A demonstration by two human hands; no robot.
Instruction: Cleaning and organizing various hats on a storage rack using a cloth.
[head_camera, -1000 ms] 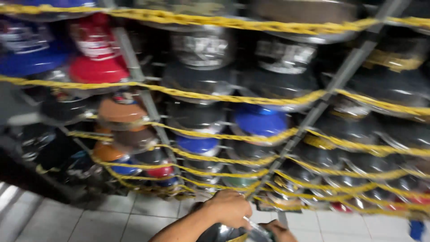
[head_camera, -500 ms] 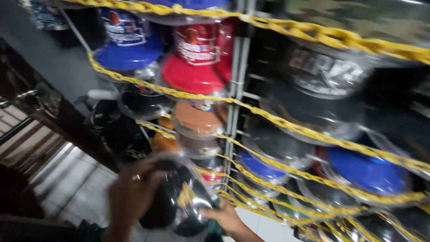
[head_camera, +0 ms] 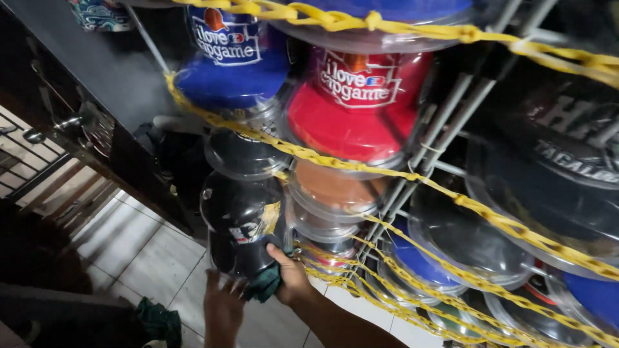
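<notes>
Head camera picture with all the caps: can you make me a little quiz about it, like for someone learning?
1. True or false: the red cap in a clear plastic case sits to the right of the blue cap in a clear plastic case.
2. What runs slantwise across the front of the metal wire rack?
A. yellow plastic chain
B. green garden hose
C. white ribbon
3. Fill in: the right hand presses a dark green ____ against the black cap in a clear plastic case.

Key
1. True.
2. A.
3. Cloth. The left hand is spread open just below that case.
</notes>
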